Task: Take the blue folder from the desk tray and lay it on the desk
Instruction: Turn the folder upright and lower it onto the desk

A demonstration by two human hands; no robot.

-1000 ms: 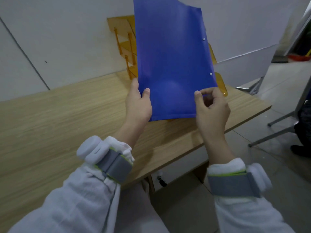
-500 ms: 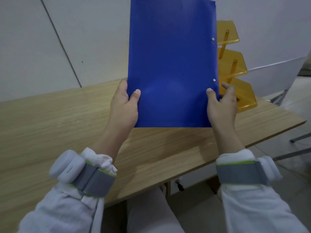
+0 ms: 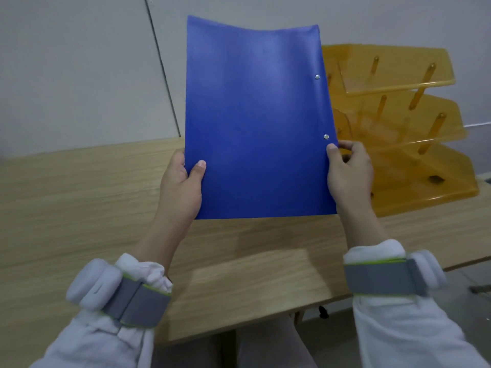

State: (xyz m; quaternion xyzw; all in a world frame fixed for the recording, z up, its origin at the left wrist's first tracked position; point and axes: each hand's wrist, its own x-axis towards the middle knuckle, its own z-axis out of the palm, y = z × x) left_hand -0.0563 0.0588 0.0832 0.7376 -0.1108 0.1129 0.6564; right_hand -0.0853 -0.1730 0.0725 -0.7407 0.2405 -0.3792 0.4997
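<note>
The blue folder (image 3: pixel 255 120) is held upright in the air above the wooden desk (image 3: pixel 79 197), its lower edge a little above the desk top. Two small metal rivets show near its right edge. My left hand (image 3: pixel 182 185) grips the lower left edge, thumb on the front. My right hand (image 3: pixel 349 173) pinches the lower right edge. The amber three-tier desk tray (image 3: pixel 414 139) stands to the right, behind the folder; its visible tiers hold nothing, and its left part is hidden by the folder.
A grey-white wall (image 3: pixel 79 75) runs along the back of the desk. The desk's front edge (image 3: pixel 239 328) lies close to my lap. Grey floor shows at the lower right.
The folder has come down a little and now sits left of the tray, held squarer to me. The view has swung right, bringing all of the tray into sight.
</note>
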